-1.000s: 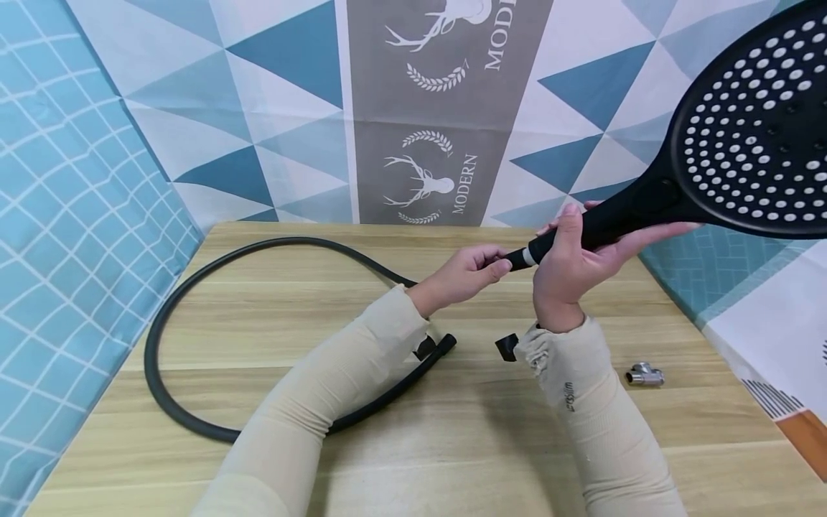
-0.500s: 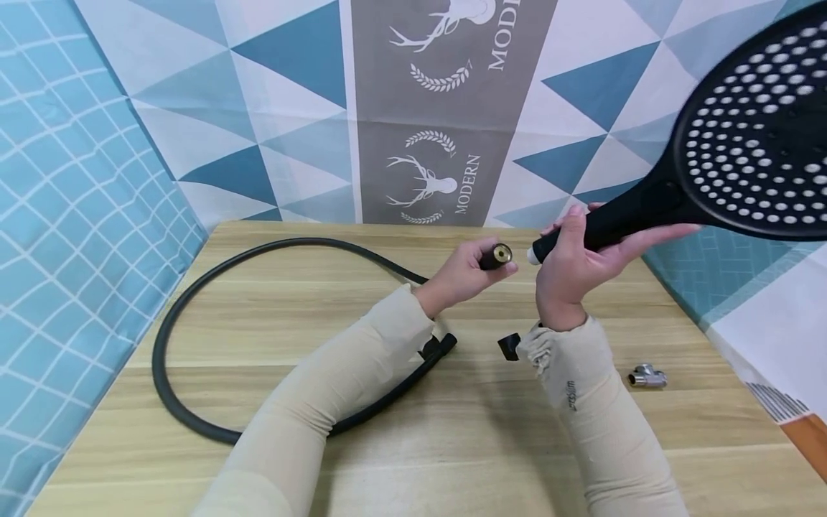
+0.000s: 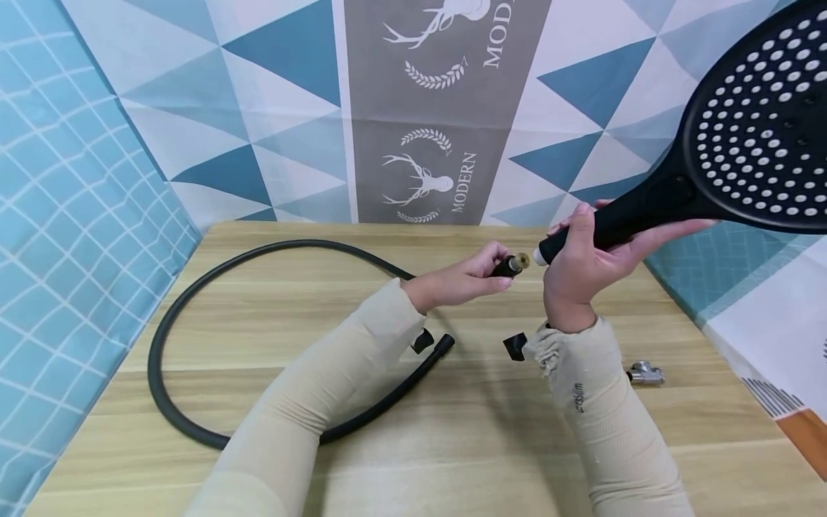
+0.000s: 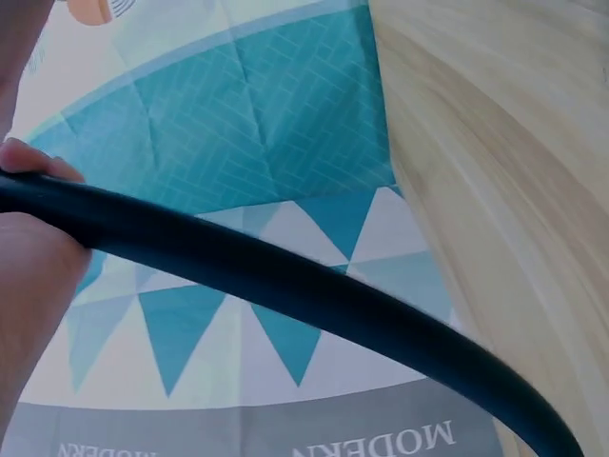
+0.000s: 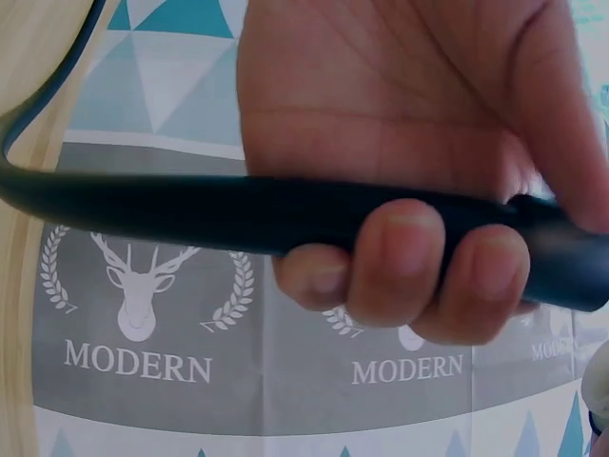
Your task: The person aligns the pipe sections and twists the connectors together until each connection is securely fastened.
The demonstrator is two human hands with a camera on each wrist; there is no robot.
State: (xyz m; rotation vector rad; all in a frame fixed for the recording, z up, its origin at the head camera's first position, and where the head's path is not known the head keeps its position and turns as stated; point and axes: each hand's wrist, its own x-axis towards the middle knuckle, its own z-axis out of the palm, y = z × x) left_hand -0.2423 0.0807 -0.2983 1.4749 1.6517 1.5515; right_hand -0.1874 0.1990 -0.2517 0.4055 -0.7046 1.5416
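In the head view my left hand (image 3: 461, 276) pinches the end of a black shower hose (image 3: 506, 268), whose brass fitting (image 3: 521, 261) sticks out of its dark collar. My right hand (image 3: 576, 269) holds the handle of a large black shower head (image 3: 743, 136) with white nozzles. A white tip (image 3: 538, 256) at the handle's end faces the brass fitting, a narrow gap between them. In the right wrist view, curled fingers (image 5: 395, 252) wrap round the black hose (image 5: 171, 209). A dark curved length (image 4: 285, 276) crosses the left wrist view; which part it is, I cannot tell.
The hose's other end (image 3: 446, 343) lies on the wooden table (image 3: 452, 459) after a wide loop at left. A chrome T-shaped fitting (image 3: 648, 373) lies right of the right sleeve. Patterned blue, white and grey sheets (image 3: 413, 108) rise behind the table.
One second ago the hose end touched the handle's tip; they have come apart. The hose end has turned, and its brass fitting now protrudes from the collar. The right hand has shifted slightly right.
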